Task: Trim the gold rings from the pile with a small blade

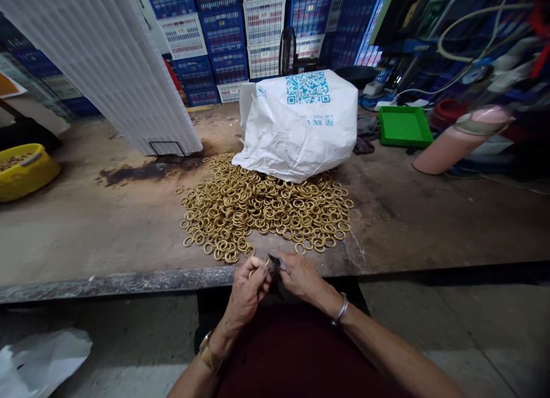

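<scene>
At the front edge of the table, my left hand (250, 288) is closed with a gold-coloured ring (252, 273) pinched between thumb and fingers. Close beside it, my right hand (303, 276) grips a small knife (274, 260) with a dark, pointed blade; its handle is mostly hidden in the fist. The blade's tip is by the fingers of my left hand, and I cannot tell whether it touches the ring. Just beyond both hands spreads a heap of gold-coloured rings (258, 206). A white printed sack (296, 131) lies over the far side of the heap.
The wooden table (107, 232) carries a yellow basin (30, 177) at left and a tall white corrugated panel (116, 66). At right are a green tray (405, 127) and a pink bottle (455, 143). Stacked blue and white crates (223, 37) and a black fan (287, 50) stand behind.
</scene>
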A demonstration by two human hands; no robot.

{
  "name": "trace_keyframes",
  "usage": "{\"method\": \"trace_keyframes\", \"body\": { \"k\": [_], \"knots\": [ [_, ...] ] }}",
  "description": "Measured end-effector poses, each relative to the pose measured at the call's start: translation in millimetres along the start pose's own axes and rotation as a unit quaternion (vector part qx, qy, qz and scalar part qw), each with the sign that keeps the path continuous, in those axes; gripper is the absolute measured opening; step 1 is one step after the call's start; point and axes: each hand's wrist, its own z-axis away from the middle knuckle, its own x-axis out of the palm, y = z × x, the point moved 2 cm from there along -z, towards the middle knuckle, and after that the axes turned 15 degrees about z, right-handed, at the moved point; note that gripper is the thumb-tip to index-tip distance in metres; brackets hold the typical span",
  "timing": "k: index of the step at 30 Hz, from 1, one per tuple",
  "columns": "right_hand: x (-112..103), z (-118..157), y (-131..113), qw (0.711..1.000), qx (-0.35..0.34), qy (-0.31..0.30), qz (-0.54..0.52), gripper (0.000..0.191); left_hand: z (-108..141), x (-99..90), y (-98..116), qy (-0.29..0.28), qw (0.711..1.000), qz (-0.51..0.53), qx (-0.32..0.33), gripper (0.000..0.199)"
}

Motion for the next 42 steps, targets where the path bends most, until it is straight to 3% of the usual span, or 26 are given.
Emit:
{"method": "trace_keyframes", "body": {
  "k": [4, 10, 14, 21, 30, 34, 37, 39, 42],
  "knots": [
    [-3.0, -1.0, 6.8, 0.999, 0.034, 0.031, 0.022, 0.018, 8.3, 5.9, 6.6, -0.038, 0.996, 0.069, -0.047, 0.021],
    [-10.5, 11.4, 42.1, 0.978, 0.145, 0.145, 0.025, 0.019, 0.7, 0.3, 6.5, -0.003, 0.991, 0.121, -0.063, 0.019],
    [-11.5, 20.4, 50.5, 0.977, 0.163, 0.116, 0.07, 0.018, -4.1, 2.7, 2.9, -0.008, 0.988, 0.131, -0.08, 0.016],
    [-14.2, 14.6, 32.7, 0.975, 0.183, 0.06, 0.108, 0.02, -6.9, 1.9, 0.9, -0.022, 0.965, 0.22, -0.143, 0.022],
    [-12.7, 6.5, 29.7, 0.981, 0.141, 0.091, 0.095, 0.018, -11.3, -0.3, -2.4, 0.0, 0.946, 0.273, -0.174, 0.021],
    [-8.1, 1.0, 28.0, 0.988, 0.102, 0.119, 0.002, 0.014, -13.3, 3.3, 4.5, 0.003, 0.955, 0.246, -0.163, 0.024],
    [-6.0, -6.2, 24.4, 0.977, 0.104, 0.101, -0.157, 0.005, -15.0, 5.1, 9.2, 0.025, 0.972, 0.192, -0.135, 0.025],
    [-4.9, -10.3, 20.8, 0.943, 0.133, 0.053, -0.3, 0.005, -15.8, 5.1, 10.6, 0.06, 0.989, 0.111, -0.08, 0.023],
    [-6.0, -12.6, 13.2, 0.856, 0.168, -0.038, -0.488, 0.015, -16.1, 4.9, 11.2, 0.094, 0.992, -0.072, 0.048, 0.02]
  ]
}}
